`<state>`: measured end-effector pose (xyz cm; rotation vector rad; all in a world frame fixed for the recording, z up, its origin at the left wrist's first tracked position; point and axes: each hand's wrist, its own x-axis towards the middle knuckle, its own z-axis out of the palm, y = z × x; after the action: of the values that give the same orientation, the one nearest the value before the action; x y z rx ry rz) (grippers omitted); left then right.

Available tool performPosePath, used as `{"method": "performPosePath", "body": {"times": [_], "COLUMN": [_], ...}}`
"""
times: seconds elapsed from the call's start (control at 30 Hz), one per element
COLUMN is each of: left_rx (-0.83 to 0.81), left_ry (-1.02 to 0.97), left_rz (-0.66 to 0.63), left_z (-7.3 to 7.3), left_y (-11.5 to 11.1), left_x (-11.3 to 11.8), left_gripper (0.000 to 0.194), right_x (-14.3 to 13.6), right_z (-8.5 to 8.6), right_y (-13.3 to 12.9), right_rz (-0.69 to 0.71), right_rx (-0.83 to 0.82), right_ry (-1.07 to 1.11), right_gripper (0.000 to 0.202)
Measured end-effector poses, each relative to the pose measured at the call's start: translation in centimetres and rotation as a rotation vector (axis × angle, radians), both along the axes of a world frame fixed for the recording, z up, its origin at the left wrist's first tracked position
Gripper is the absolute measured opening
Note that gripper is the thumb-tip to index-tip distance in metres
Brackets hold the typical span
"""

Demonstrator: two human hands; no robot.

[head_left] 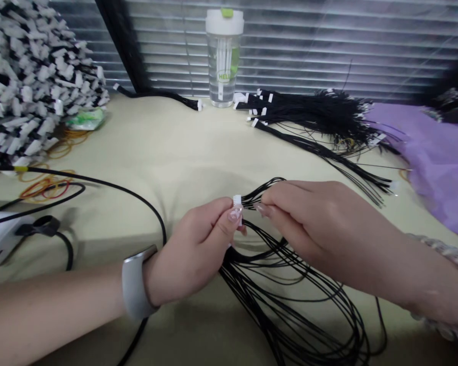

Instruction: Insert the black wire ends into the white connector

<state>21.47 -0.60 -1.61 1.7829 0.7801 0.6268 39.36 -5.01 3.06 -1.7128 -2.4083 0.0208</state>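
My left hand [204, 236] pinches a small white plastic connector [237, 200] between thumb and fingers, near the middle of the view. Thin black wires [265, 187] run from the connector's right side into my right hand [320, 229], whose thumb and fingers are closed on them close to the connector. More black wires of the harness [313, 300] loop below both hands and spread over the table. The wire ends inside my right hand are hidden by its fingers.
A clear bottle [222, 66] stands at the back by the blinds. Bundled black harnesses [309, 114] lie back right beside a purple bag [435, 162]. A large heap of white-ended harnesses [30, 76] rises at left, above a black cable [125, 190] and white device [3, 239].
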Motion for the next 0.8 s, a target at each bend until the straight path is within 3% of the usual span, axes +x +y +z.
{"method": "performPosePath", "body": {"times": [0.33, 0.8], "left_rx": [0.054, 0.134], "left_ry": [0.013, 0.105], "left_rz": [-0.040, -0.063], "left_z": [0.0, 0.2], "left_y": [0.0, -0.3], "left_x": [0.1, 0.0], "left_gripper": [0.033, 0.035], "right_x": [-0.1, -0.4], "right_z": [0.1, -1.2], "right_y": [0.1, -0.6], "right_rz": [-0.002, 0.091], "right_rx": [-0.076, 0.064], "right_ry": [0.145, 0.087], "right_gripper": [0.024, 0.019]}}
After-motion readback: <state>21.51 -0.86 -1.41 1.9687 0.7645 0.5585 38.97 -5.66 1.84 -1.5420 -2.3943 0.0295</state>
